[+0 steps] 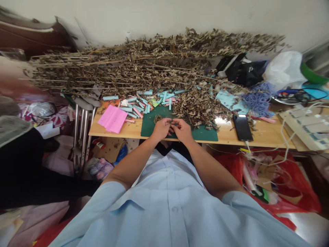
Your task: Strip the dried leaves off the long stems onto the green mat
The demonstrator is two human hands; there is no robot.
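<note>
dried leaves (197,108) are heaped partly on the green cutting mat (209,134), just past the right hand (182,129). the left hand (161,128) meets it fingertip to fingertip, but i can't tell if they're pinching anything. blue and pink rolls (125,109) lie farther back, pink paper sheets (113,118) over on the left.

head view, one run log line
left hand: over green mat; right hand: close beside left; held item: unclear; dried leaves: heaped partly on mat
</note>
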